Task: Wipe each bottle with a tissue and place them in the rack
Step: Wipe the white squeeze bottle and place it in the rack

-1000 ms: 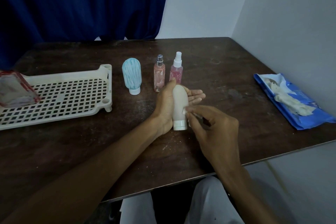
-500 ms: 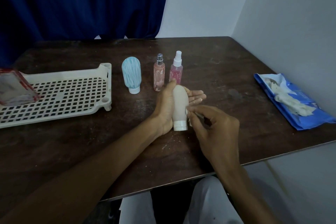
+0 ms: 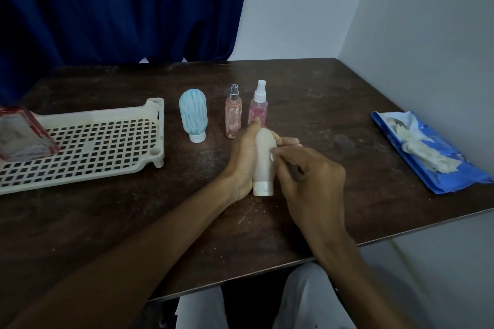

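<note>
A beige squeeze bottle [image 3: 263, 160] stands cap-down near the table's middle, and my left hand [image 3: 242, 157] grips it from the left with fingers wrapped behind it. My right hand [image 3: 310, 176] pinches a small white tissue piece [image 3: 271, 157] against the bottle's right side. Behind them stand a light blue squeeze bottle [image 3: 193, 115], a peach spray bottle [image 3: 233, 115] and a pink spray bottle [image 3: 258, 107]. The cream perforated rack [image 3: 88, 147] lies at the left.
A red-edged clear box [image 3: 22, 136] sits in the rack's left end. A blue tissue packet [image 3: 425, 149] with crumpled white tissues lies at the right beside the wall. A dark blue curtain hangs behind the brown table [image 3: 307, 93].
My right hand's pinched tissue has slid slightly up the beige bottle's side. The left hand and the other bottles stay where they were.
</note>
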`<state>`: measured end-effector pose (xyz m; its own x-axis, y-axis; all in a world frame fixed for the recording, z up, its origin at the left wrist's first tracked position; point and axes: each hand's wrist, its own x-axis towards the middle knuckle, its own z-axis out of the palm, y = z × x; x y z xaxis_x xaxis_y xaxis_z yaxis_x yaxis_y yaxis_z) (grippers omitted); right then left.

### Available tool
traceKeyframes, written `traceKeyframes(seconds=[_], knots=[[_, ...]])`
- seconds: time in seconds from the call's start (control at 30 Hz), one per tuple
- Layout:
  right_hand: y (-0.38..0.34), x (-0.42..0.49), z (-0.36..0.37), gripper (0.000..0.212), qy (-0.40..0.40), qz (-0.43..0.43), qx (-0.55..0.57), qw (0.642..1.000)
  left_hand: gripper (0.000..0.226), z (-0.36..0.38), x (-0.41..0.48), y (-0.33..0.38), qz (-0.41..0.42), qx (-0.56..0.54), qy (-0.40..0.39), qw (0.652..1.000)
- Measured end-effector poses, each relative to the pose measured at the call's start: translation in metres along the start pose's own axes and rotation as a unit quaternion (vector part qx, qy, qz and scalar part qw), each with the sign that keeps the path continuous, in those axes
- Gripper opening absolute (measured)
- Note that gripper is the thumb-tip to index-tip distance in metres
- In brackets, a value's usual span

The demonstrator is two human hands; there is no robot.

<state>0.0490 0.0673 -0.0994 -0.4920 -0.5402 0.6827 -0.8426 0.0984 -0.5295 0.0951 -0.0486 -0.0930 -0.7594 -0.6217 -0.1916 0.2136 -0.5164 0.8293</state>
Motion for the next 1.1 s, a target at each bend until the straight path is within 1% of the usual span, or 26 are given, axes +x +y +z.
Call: traceKeyframes(seconds=[0.07,0.13,0.2,0.3,0.4,0.5,0.57,0.6,0.67,0.73,0.8,0.87,0.93,1.0,1.1], knots=[[0.000,0.008,0.004,0.014,0.011,-0.005,-0.009,1.000,0.048,-0.002,0.001,-0.002,0.027,0.063,0.045,0.997],[0.000,0.016,0.008,0.012,0.016,-0.011,-0.016,1.000,0.040,-0.003,0.003,-0.004,0.033,0.077,0.075,0.994],[-0.002,0.023,0.012,0.011,0.018,-0.012,-0.024,0.999,0.036,-0.001,0.003,-0.003,0.031,0.061,0.083,0.994],[-0.004,0.028,0.017,0.010,0.008,-0.017,-0.038,0.999,0.037,-0.001,0.004,-0.001,0.029,0.050,0.088,0.994],[-0.008,0.027,0.017,0.011,0.004,-0.036,-0.075,0.997,0.035,-0.002,0.006,0.001,0.021,0.050,0.089,0.995],[-0.014,0.022,0.018,0.014,0.003,-0.063,-0.082,0.995,0.034,-0.002,0.005,0.003,0.020,0.062,0.092,0.994],[-0.017,0.017,0.020,0.016,-0.012,-0.082,-0.067,0.994,0.040,-0.005,0.005,0.004,0.020,0.057,0.076,0.995],[-0.018,0.013,0.020,0.018,-0.017,-0.092,-0.057,0.994,0.045,-0.005,0.004,0.005,0.018,0.047,0.051,0.997],[-0.015,0.004,0.018,0.019,-0.015,-0.110,-0.062,0.992,0.053,-0.005,0.003,0.005,0.006,0.004,-0.002,1.000],[-0.010,-0.007,0.013,0.017,-0.021,-0.115,-0.058,0.991,0.055,-0.002,0.002,0.006,-0.009,-0.039,-0.021,0.999],[-0.005,-0.015,0.006,0.015,-0.028,-0.101,-0.029,0.994,0.054,0.000,0.002,0.007,-0.012,-0.053,-0.032,0.998],[-0.004,-0.019,-0.001,0.018,-0.022,-0.035,0.028,0.999,0.054,0.000,0.003,0.008,-0.009,-0.054,-0.039,0.998],[-0.004,-0.019,-0.005,0.017,0.006,0.029,0.083,0.996,0.056,-0.001,0.004,0.009,-0.001,-0.045,-0.039,0.998],[-0.006,-0.022,-0.005,0.017,0.029,0.047,0.091,0.994,0.057,-0.002,0.004,0.008,0.014,-0.033,-0.034,0.999],[-0.006,-0.026,-0.001,0.022,0.018,0.044,0.087,0.995,0.058,-0.003,0.005,0.006,0.043,0.007,-0.031,0.999]])
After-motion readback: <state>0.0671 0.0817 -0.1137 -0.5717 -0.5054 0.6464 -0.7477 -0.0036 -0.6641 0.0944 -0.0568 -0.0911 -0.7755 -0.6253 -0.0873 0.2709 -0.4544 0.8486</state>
